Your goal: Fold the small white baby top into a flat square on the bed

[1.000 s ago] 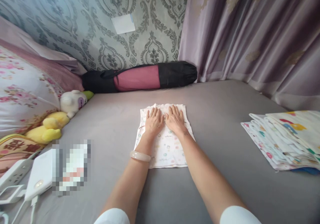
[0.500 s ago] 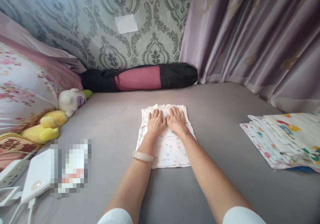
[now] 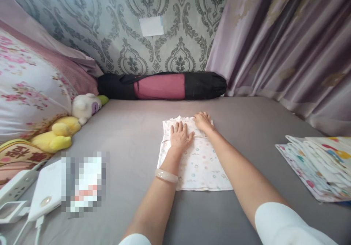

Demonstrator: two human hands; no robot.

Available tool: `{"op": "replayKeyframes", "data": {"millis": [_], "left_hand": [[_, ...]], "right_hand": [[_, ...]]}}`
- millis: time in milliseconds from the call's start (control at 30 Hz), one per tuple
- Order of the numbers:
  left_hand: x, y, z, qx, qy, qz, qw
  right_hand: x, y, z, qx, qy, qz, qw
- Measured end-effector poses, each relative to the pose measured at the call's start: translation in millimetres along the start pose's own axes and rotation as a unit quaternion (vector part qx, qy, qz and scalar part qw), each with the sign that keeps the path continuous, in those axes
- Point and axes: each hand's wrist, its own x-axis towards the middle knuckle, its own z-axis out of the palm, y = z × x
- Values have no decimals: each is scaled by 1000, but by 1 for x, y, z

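Printed white cloth (image 3: 203, 164) spread on grey bed (image 3: 123, 157), just off view centre toward 5 o'clock. Relative to cloth: left hand (image 3: 181, 137) at 11, palm down on it, fingers slightly apart. Right hand (image 3: 203, 121) at 1, fingers curled at far edge; can't tell if pinching. Folded stack (image 3: 312, 168) at 3.

The right hand (image 3: 202, 121) has moved to the far edge of the white printed cloth (image 3: 203, 164) — flat before, curled now.
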Motion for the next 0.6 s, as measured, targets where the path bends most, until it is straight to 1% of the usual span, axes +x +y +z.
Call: {"op": "replayKeyframes", "data": {"millis": [67,200,300,367,433,500,600], "left_hand": [[1,0,0,-3,-6,-3,1000],[2,1,-2,-13,-11,-10,1000],[2,2,-3,-24,-10,-15,1000],[2,2,-5,-34,-6,-17,999],[2,3,-7,-40,6,-28,999],[2,4,-8,-37,24,-51,998],[3,4,-10,-24,38,-90,995]], "right_hand": [[5,1,5,14,-2,11,1000],[8,2,15,41,37,33,998],[6,-2,18,44,50,50,997],[5,-9,16,35,57,28,997],[5,-19,13,32,63,-21,997],[6,-31,11,36,54,-66,996],[9,-46,9,35,28,-104,994]]}}
